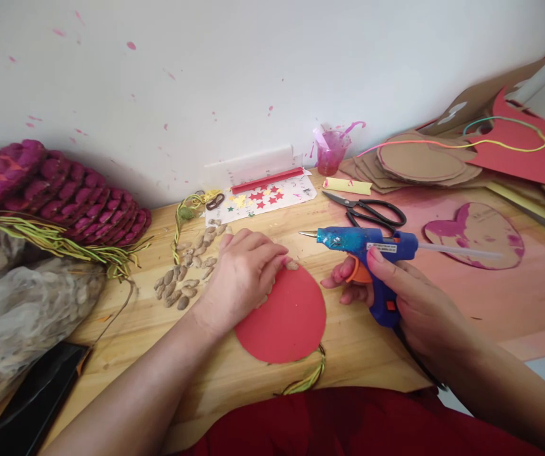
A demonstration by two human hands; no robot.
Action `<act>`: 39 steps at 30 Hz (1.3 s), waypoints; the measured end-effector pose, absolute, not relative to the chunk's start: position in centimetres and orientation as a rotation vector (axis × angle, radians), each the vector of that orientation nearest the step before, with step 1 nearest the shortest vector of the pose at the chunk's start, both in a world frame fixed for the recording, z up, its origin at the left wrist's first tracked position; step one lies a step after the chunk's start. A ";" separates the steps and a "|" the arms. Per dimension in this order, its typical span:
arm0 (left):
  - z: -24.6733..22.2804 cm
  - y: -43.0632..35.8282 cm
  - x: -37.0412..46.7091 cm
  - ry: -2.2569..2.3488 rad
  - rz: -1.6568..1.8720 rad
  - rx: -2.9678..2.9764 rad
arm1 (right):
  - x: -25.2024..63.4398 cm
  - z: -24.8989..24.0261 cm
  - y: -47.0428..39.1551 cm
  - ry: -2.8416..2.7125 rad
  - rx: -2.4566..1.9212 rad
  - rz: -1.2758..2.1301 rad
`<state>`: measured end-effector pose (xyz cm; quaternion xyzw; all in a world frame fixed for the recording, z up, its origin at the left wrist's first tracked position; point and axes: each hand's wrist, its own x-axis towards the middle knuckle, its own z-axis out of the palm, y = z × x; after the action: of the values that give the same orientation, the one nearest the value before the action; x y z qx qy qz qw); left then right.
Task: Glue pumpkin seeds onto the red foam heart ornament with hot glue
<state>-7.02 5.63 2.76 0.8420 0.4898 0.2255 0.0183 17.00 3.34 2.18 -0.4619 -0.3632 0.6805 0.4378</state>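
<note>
A red paper shape (284,323) lies on the wooden table, with a yellow-green tassel (313,373) at its lower edge. My left hand (248,269) rests over its upper left part, fingers closed at a peanut (292,265) on the top edge. Loose peanuts (172,288) are scattered left of this hand. My right hand (396,285) is wrapped round a blue glue gun (367,240), fingers near the orange trigger. The gun's metal nozzle points left, above the red shape's right side, and a clear glue stick sticks out of its back.
Black scissors (372,210) lie behind the glue gun. Magenta-painted stacked pieces (63,196) and a plastic bag (35,323) of peanuts stand left. A stained cup (330,152), paper with small stars (277,201), cardboard ovals (419,158) and a painted cardboard heart (476,234) are farther back.
</note>
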 end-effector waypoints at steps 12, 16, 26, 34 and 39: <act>2.1 5.6 -6.6 1.373 0.672 2.663 | 16.9 2.2 3.5 -0.915 -1.135 1.694; 1.9 5.7 -6.6 1.373 0.637 2.655 | 17.0 2.4 3.5 -0.934 -1.158 1.701; 2.2 5.6 -6.5 1.410 0.560 2.708 | 17.3 1.8 3.4 -0.985 -1.067 1.711; 2.6 5.5 -6.6 1.373 0.465 2.776 | 17.1 2.3 3.3 -0.964 -1.039 1.737; 2.6 5.6 -6.6 1.379 0.600 2.621 | 17.1 2.0 3.2 -1.033 -0.981 1.703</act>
<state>-6.59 5.65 2.64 0.8658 0.4555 0.1981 0.0597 17.13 3.22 2.03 -0.3958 -0.4168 0.6870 0.4445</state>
